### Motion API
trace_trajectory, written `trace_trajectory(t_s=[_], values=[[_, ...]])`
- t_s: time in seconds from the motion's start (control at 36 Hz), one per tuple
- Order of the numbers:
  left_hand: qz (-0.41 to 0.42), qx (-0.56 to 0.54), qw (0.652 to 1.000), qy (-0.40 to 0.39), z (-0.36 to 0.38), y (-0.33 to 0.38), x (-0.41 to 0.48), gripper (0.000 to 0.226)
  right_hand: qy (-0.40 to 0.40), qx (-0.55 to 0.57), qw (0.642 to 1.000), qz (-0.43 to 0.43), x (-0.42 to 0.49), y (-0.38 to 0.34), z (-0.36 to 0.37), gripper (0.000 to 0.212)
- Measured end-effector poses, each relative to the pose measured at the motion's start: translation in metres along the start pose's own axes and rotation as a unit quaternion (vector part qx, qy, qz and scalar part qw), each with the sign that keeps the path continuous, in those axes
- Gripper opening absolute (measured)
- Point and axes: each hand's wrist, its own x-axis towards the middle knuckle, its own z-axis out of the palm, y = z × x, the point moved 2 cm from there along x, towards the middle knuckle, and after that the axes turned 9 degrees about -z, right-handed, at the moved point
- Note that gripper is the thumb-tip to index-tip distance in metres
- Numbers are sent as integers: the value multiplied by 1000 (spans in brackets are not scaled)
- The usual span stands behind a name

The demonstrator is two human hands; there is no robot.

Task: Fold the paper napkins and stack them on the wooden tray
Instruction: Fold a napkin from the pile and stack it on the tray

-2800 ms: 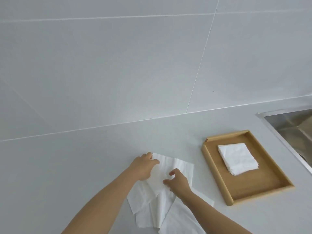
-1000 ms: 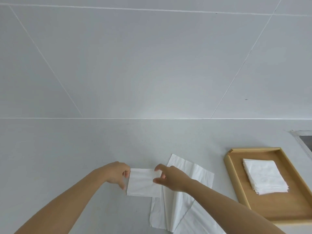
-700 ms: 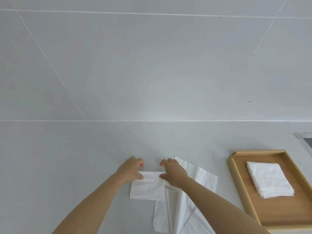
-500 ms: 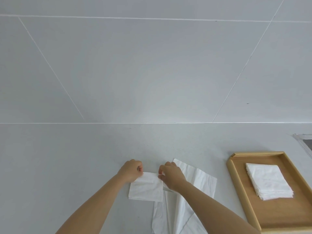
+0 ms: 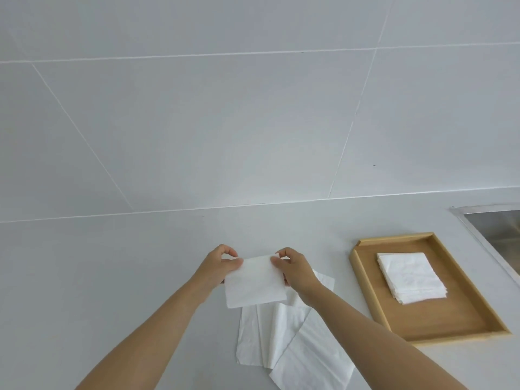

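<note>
Here the folded napkin (image 5: 254,281) is held up off the countertop (image 5: 112,277), pinched at its two far corners: the left hand (image 5: 221,264) grips the left corner between thumb and fingers, and the right hand (image 5: 292,270) does the same at the right corner, fingers closed on the paper. The fold looks finished (a neat, nearly square shape), so the step in hand seems to be the carry to the wooden tray (image 5: 365,282), which sits well to the right and holds a stack of folded napkins (image 5: 409,277) in its far half. The next move likely calls for swinging the napkin rightward, keeping its layers from falling open, and lowering it squarely onto that stack with edges aligned. Below the hands, unfolded napkins (image 5: 270,336) lie overlapping on the counter; how many there are is hard to tell, since the right forearm covers part of them and the frame's bottom edge cuts them off. A sink (image 5: 501,229) shows only partly at the right edge. The number of napkins in the stack cannot be counted.
</note>
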Motion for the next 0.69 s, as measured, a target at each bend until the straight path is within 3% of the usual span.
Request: trace_trajectory(t_s=[0.14,0.33,0.39,0.56,0.69], values=[[10,-45,997,-60,34,15,-10,17,56,-9,998,-7,-17,-1,-41,20],[55,10,992,-116,107,46,-14,29,133,-16,991,-15,-40,-7,-123,18],[61,24,990,-127,133,56,-12,32,147,-25,989,-17,-47,-8,-149,6],[62,53,988,-129,201,84,-2,25,134,-18,991,15,-60,1,-220,29],[69,87,985,-133,246,101,8,35,124,-43,991,14,-59,11,-267,17]])
